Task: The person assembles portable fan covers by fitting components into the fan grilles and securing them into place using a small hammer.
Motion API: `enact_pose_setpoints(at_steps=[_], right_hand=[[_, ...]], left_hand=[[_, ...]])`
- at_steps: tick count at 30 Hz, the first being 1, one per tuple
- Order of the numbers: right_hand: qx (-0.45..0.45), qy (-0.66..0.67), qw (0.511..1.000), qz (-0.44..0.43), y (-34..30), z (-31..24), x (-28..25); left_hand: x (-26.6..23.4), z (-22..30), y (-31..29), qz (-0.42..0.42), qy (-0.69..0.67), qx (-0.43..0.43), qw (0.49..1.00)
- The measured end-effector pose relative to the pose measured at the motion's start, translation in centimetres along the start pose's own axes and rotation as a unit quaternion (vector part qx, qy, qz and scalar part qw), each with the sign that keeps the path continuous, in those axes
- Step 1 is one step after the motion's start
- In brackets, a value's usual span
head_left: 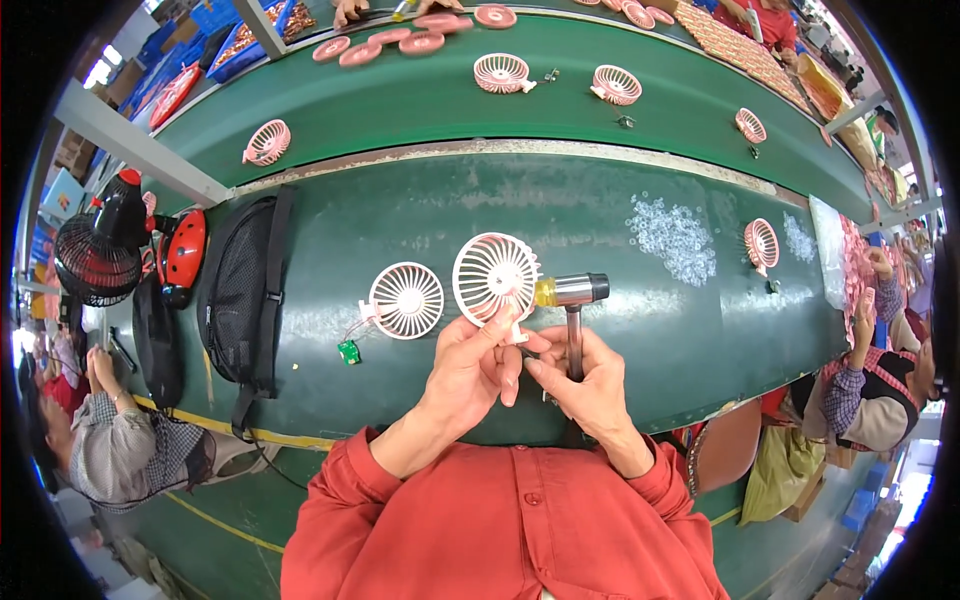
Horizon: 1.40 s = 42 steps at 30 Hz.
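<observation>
My left hand (468, 365) is closed on the lower edge of a pink-and-white fan housing (490, 262), its round slatted face tilted up. In my right hand (590, 388) is the handle of a mallet (574, 290) with a metal head, one yellow end and one black end. The yellow end sits right beside the housing; whether they touch I cannot tell. My right fingertips reach the small stem under the housing, close to my left fingers. A second fan housing (411, 300) lies to the left, wired to a small green circuit board (349, 352).
Small clear plastic parts (668, 240) lie heaped at the right, near another fan housing (761, 247). On the left are a black mesh bag (243, 285) and a black desk fan (95, 260). Behind a raised edge, a green belt (400, 110) carries more housings. Co-workers sit on both sides.
</observation>
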State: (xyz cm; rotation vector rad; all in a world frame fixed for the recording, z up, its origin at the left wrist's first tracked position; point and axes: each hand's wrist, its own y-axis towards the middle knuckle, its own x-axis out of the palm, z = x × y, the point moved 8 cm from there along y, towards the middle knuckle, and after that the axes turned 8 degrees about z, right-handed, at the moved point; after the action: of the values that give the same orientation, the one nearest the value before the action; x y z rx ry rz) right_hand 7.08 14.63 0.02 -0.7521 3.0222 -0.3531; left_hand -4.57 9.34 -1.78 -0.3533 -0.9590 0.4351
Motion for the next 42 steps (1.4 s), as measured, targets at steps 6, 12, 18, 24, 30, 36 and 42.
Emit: enact_pose_setpoints(at_steps=[6, 12, 18, 24, 30, 36, 42], right_hand=[[-0.056, -0.139, 0.989, 0.009, -0.3, -2.6, -0.9], [-0.090, -0.184, 0.979, 0.001, 0.0, -3.8, -1.7], [-0.073, -0.189, 0.979, -0.019, 0.6, -2.9, -2.2], [-0.234, -0.308, 0.921, 0.040, -0.3, -5.2, -2.0], [-0.342, -0.405, 0.845, -0.067, -2.4, -5.3, 2.4], [-0.348, -0.431, 0.828, -0.089, -1.7, -3.4, 2.7], [-0.054, -0.048, 0.996, 0.054, 0.6, -3.0, -2.7]], left_hand=[[0.2, 0.2, -0.3, 0.007, 0.055, 0.036, 0.998], [0.3, 0.2, -0.6, 0.013, 0.097, 0.072, 0.993], [-0.3, 0.2, -0.6, 0.023, 0.112, 0.081, 0.990], [-0.6, -1.2, -0.3, 0.029, 0.093, 0.034, 0.995], [-1.4, -1.8, -0.6, 0.049, 0.107, -0.011, 0.993], [-1.8, -1.8, -1.5, 0.052, 0.100, -0.071, 0.991], [-2.5, -1.4, -3.3, -0.012, 0.207, 0.029, 0.978]])
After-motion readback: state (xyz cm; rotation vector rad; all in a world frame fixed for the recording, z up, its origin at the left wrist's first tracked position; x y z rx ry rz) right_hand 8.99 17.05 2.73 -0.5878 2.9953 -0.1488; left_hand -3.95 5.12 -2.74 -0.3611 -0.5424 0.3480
